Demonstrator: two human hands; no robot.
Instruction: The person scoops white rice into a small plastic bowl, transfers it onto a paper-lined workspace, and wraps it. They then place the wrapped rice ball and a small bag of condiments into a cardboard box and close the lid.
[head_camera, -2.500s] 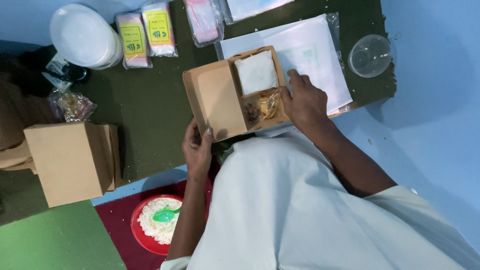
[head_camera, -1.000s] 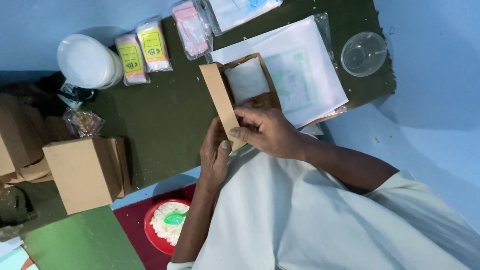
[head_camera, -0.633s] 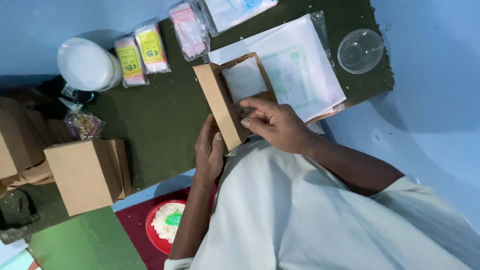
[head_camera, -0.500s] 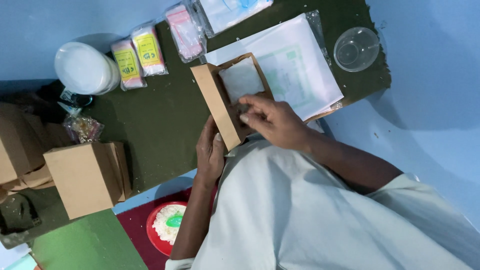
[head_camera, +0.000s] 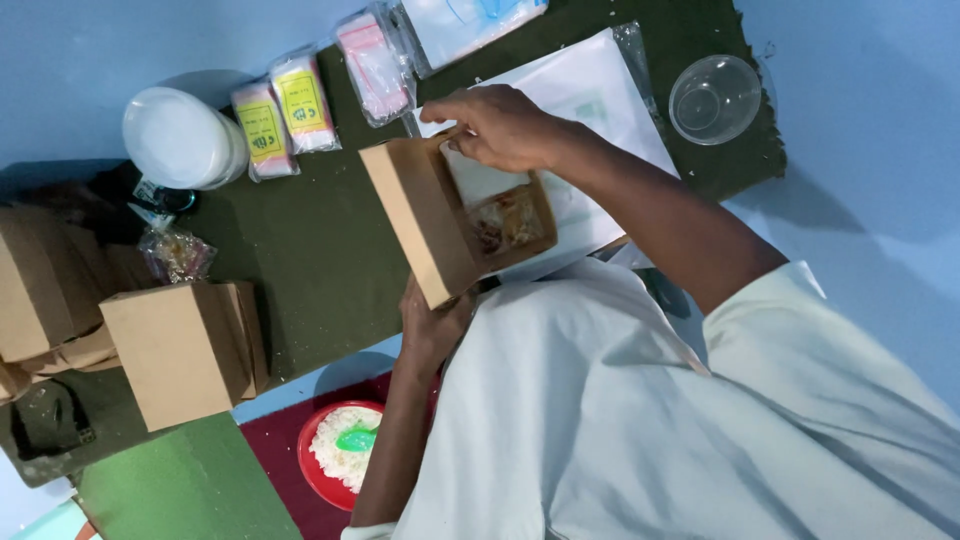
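Brown cardboard makes up the food box (head_camera: 455, 215) at the centre of the frame, which sits on the dark green table cover (head_camera: 300, 240) with its lid (head_camera: 420, 220) standing up on the left side and food and a white sheet showing inside. The left hand (head_camera: 432, 325), just below the box's lower corner, is curled against the lid's near end and seems to steady it, though the fingers are partly hidden. The right hand (head_camera: 500, 125) reaches in at the box's top edge, fingers pinched on the far rim or flap there; exactly what they grip I cannot tell. By the look of it the box is already filled and not yet shut: the lid is up and the flaps are untucked, so folding down and closing appear to be what is left. A closed brown box (head_camera: 180, 350) at lower left and more cartons (head_camera: 45, 285) at the left edge suggest finished ones. Room is tight above: sachets (head_camera: 285, 110) and plastic bags (head_camera: 480, 20) crowd the upper edge, a stack of white lids (head_camera: 180, 140) lies at upper left, and a clear plastic bowl (head_camera: 715, 98) sits at upper right. The freest stretch of cover lies left of the box; the table's near edge runs just under it, with a red bowl of rice (head_camera: 340, 465) below.
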